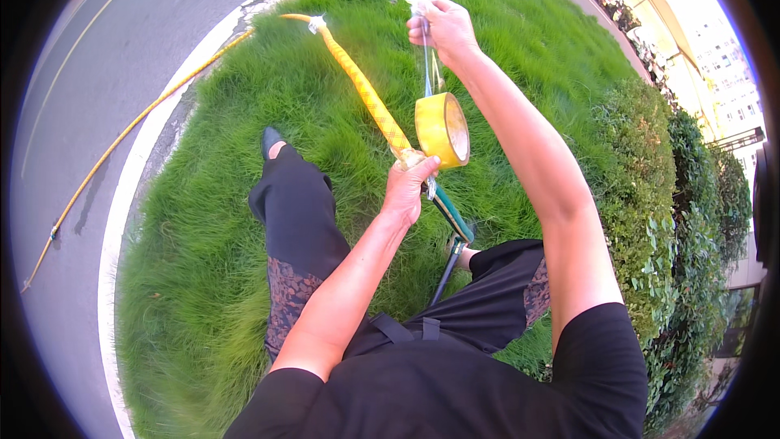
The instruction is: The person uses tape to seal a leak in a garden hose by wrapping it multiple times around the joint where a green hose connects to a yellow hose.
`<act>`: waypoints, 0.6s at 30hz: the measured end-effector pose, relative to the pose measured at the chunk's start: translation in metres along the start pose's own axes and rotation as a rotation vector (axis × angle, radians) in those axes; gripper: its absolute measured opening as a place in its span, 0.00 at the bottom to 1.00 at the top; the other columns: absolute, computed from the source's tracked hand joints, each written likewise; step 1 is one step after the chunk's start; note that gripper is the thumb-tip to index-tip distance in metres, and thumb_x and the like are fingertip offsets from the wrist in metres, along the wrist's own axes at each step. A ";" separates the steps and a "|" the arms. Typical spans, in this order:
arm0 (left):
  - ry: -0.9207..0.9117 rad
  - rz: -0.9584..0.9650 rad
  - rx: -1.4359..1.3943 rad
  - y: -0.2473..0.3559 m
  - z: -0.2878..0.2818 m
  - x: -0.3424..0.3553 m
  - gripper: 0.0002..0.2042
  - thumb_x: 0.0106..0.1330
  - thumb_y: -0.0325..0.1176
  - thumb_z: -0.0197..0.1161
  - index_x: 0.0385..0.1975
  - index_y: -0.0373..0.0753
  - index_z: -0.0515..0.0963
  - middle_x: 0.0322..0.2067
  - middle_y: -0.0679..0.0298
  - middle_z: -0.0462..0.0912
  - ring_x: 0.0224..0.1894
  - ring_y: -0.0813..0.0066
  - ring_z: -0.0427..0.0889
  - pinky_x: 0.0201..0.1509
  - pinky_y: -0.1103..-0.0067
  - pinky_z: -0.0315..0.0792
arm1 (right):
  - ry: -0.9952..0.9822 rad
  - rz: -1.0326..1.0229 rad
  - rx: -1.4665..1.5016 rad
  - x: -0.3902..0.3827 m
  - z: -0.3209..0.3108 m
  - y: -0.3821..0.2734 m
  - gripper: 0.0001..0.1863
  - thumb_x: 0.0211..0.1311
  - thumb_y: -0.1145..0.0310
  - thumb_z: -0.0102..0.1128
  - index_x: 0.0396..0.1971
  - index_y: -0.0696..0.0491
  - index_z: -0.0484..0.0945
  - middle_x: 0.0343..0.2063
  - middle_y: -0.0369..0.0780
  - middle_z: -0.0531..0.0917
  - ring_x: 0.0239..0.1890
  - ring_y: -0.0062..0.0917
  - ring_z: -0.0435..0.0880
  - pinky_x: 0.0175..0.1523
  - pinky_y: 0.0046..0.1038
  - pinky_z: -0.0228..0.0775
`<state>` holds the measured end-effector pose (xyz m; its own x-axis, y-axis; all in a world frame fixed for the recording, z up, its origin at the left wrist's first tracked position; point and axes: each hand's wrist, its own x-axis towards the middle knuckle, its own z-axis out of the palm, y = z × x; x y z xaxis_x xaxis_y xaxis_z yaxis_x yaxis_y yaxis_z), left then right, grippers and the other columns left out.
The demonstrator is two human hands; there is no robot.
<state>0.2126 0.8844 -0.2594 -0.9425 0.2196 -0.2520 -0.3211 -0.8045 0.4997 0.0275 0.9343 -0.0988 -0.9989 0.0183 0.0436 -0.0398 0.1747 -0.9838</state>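
My left hand (404, 189) is closed around the joint where a yellow hose (361, 85) meets a dark green hose (452, 215). Clear, crinkled tape shows on both sides of that grip. Right beside the left thumb hangs a roll of yellow packing tape (439, 132); I cannot tell whether the thumb touches it. Farther out, my right hand (447, 28) is raised, its fingers pinched on a bunched strip of clear tape (420, 8). The twisted strip stretches from there down to the roll. A whitish wrap (316, 24) sits around the yellow hose's far end.
Long grass (203, 276) lies under my feet. A thinner yellow hose (154, 106) runs over the white curb (122, 228) onto the grey road (73, 114) at left. Bushes (642, 195) line the right side, with a building (731, 57) beyond.
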 end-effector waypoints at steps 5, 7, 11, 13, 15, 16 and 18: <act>0.039 0.071 -0.090 0.006 -0.002 -0.006 0.12 0.57 0.25 0.65 0.39 0.36 0.73 0.32 0.69 0.78 0.32 0.81 0.75 0.38 0.82 0.70 | -0.177 0.070 0.144 -0.031 0.001 -0.034 0.09 0.69 0.70 0.43 0.39 0.60 0.70 0.20 0.36 0.74 0.19 0.16 0.71 0.23 0.16 0.68; -0.018 0.115 -0.172 0.002 -0.007 -0.005 0.16 0.58 0.26 0.65 0.46 0.34 0.73 0.36 0.68 0.77 0.34 0.82 0.74 0.40 0.83 0.69 | -0.126 0.120 0.223 -0.026 -0.022 -0.027 0.09 0.70 0.70 0.41 0.39 0.59 0.69 0.18 0.35 0.71 0.18 0.15 0.65 0.21 0.17 0.63; 0.009 0.132 -0.155 -0.003 -0.012 -0.002 0.16 0.58 0.25 0.63 0.47 0.37 0.72 0.40 0.67 0.77 0.43 0.80 0.75 0.48 0.81 0.69 | -0.148 0.063 0.071 -0.037 -0.070 0.005 0.06 0.69 0.71 0.45 0.40 0.55 0.71 0.22 0.33 0.74 0.21 0.15 0.70 0.27 0.18 0.67; 0.025 0.099 -0.119 -0.002 -0.016 -0.001 0.15 0.59 0.26 0.62 0.47 0.38 0.72 0.40 0.68 0.77 0.43 0.81 0.74 0.48 0.82 0.68 | -0.210 0.020 -0.040 -0.048 -0.070 0.013 0.06 0.68 0.71 0.47 0.39 0.55 0.72 0.24 0.33 0.76 0.23 0.15 0.73 0.31 0.18 0.69; 0.032 0.086 -0.075 -0.002 -0.016 -0.004 0.15 0.59 0.29 0.63 0.47 0.40 0.72 0.40 0.71 0.76 0.44 0.82 0.73 0.47 0.82 0.67 | -0.281 -0.046 -0.179 -0.057 -0.072 0.019 0.06 0.67 0.70 0.49 0.38 0.55 0.73 0.25 0.33 0.77 0.26 0.15 0.75 0.36 0.19 0.70; 0.063 0.086 -0.027 0.000 -0.013 -0.005 0.15 0.59 0.30 0.63 0.46 0.40 0.72 0.40 0.71 0.76 0.44 0.82 0.73 0.47 0.81 0.67 | -0.318 -0.080 -0.248 -0.059 -0.074 0.020 0.06 0.67 0.69 0.50 0.38 0.55 0.74 0.25 0.32 0.78 0.28 0.14 0.75 0.38 0.20 0.71; 0.125 0.086 0.068 0.004 -0.008 -0.007 0.16 0.59 0.32 0.63 0.46 0.40 0.73 0.41 0.72 0.75 0.44 0.82 0.72 0.48 0.80 0.66 | -0.444 -0.098 -0.331 -0.063 -0.079 0.020 0.06 0.64 0.69 0.54 0.36 0.55 0.74 0.29 0.33 0.80 0.33 0.15 0.77 0.45 0.22 0.70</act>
<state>0.2191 0.8755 -0.2625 -0.9490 0.0778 -0.3055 -0.2496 -0.7774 0.5773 0.0918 1.0147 -0.1077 -0.9085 -0.4177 -0.0153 -0.1948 0.4555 -0.8687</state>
